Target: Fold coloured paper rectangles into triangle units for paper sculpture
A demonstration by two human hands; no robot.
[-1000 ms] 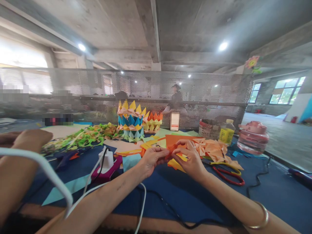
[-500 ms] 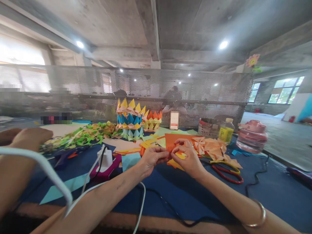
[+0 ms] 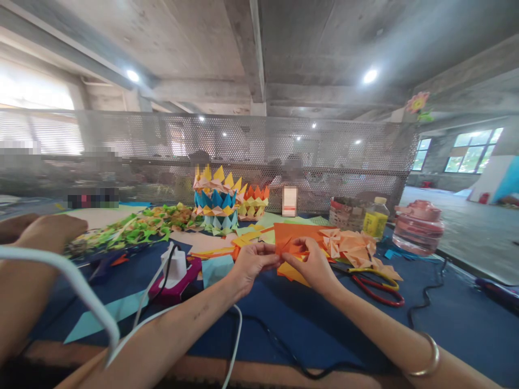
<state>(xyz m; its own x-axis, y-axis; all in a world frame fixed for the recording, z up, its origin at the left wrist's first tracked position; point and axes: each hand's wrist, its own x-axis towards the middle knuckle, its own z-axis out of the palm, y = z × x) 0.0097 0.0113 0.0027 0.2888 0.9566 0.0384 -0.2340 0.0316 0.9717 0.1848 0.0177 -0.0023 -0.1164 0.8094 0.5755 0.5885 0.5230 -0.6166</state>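
My left hand (image 3: 252, 266) and my right hand (image 3: 313, 266) meet over the middle of the table, fingertips almost touching. Between them they pinch a small piece of orange paper (image 3: 284, 249), whose outline blends with the orange sheets (image 3: 286, 231) behind it. My left thumb and fingers close on its left side; the right thumb and fingers press on its right. Yellow paper (image 3: 295, 274) lies just below the fingertips. To the right are folded peach paper pieces (image 3: 352, 246) and scissors with red and yellow handles (image 3: 379, 285).
Folded-paper rings (image 3: 215, 202) stand at the back, near a pile of green paper pieces (image 3: 141, 227). A purple power strip (image 3: 180, 286) and white cable (image 3: 238, 335) lie left. A pink bottle (image 3: 418, 228) and yellow-labelled bottle (image 3: 374, 220) stand right. Another person's hand (image 3: 52, 231) is far left.
My right hand's fingers have shifted their grip, bending over the orange paper with the thumb now straighter beneath. My left hand stays nearly in place.
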